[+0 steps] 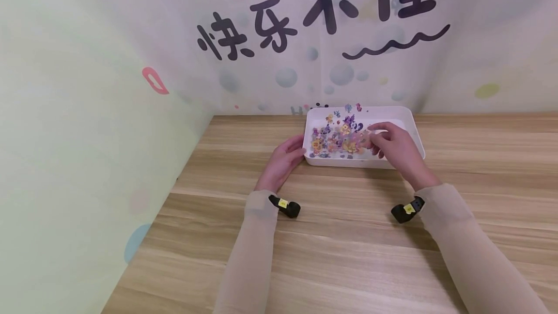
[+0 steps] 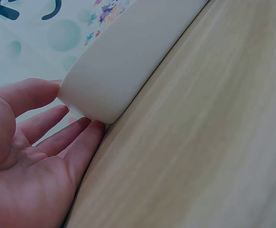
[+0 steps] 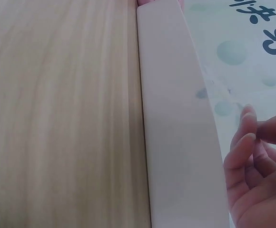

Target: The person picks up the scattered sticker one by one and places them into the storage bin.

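Note:
A white shallow tray [image 1: 364, 163] holds a heap of small clear pieces printed with purple, yellow and pink flowers, like transparent stickers [image 1: 335, 142]. My left hand [image 1: 283, 163] lies against the tray's left end. The left wrist view shows its fingertips touching the corner, the fingers [image 2: 83, 142] fairly straight along the outer wall. Over the tray's right half, my right hand [image 1: 390, 144] pinches a thin see-through sticker between thumb and fingertips. In the right wrist view this clear film [image 3: 226, 90] stretches from the fingertips; its printing is too faint to make out.
The tray stands on a wood-grain table [image 1: 340, 256], close to its back edge. Behind it hangs a pale printed cloth [image 1: 270, 91] with large black characters and bubbles. Another pale cloth [image 1: 78, 159] borders the table's left side. A black wrist camera [image 1: 287, 207] sits at each cuff.

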A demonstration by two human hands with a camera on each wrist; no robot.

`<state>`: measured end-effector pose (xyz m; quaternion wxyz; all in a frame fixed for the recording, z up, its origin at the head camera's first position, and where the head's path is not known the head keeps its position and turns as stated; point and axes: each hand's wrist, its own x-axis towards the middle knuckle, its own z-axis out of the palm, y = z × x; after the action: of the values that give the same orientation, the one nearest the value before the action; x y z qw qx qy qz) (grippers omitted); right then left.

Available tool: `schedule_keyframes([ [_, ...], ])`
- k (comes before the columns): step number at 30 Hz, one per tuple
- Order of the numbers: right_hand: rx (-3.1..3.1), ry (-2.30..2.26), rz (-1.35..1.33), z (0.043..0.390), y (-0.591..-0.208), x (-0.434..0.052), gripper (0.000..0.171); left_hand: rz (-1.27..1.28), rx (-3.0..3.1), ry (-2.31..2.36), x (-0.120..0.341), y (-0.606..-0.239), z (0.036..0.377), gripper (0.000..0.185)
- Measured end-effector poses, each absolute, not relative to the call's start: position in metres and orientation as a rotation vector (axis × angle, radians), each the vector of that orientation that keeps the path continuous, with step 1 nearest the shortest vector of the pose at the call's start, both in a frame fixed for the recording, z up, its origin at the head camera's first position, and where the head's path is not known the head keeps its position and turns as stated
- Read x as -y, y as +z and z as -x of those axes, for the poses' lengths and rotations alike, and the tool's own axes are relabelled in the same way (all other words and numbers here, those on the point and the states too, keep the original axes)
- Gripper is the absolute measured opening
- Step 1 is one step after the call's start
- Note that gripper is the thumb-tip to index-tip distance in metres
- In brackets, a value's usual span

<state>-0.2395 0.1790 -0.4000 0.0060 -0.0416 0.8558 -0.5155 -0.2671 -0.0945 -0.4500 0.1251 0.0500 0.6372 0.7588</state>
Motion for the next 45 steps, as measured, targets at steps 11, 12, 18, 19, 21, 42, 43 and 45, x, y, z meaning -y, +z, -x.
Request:
schedule_keyframes([
  [11,-2.649,-1.559,0.116,0.24,-0.402,-0.178,0.046,-0.15,-1.855,2.207,0.095,-0.45,0.268,0.048],
  [12,-2.648,-1.545,0.109,0.24,-0.403,-0.178,0.047,-0.151,-1.853,2.209,0.095,-0.45,0.268,0.048],
  [18,-2.665,-1.47,0.122,0.24,-0.406,-0.175,0.057,-0.149,-1.848,2.214,0.094,-0.449,0.267,0.048],
  [19,-2.67,-1.466,0.134,0.24,-0.406,-0.174,0.058,-0.148,-1.85,2.213,0.094,-0.449,0.267,0.048],
  [21,-2.674,-1.468,0.155,0.24,-0.407,-0.174,0.058,-0.15,-1.851,2.213,0.094,-0.449,0.267,0.048],
  [42,-2.794,-1.346,0.227,0.245,-0.413,-0.168,0.069,-0.137,-1.857,2.205,0.094,-0.449,0.267,0.047],
  [43,-2.795,-1.347,0.225,0.245,-0.413,-0.167,0.068,-0.138,-1.856,2.205,0.094,-0.449,0.267,0.047],
  [45,-2.803,-1.353,0.231,0.245,-0.414,-0.167,0.062,-0.141,-1.855,2.203,0.094,-0.449,0.267,0.048],
])
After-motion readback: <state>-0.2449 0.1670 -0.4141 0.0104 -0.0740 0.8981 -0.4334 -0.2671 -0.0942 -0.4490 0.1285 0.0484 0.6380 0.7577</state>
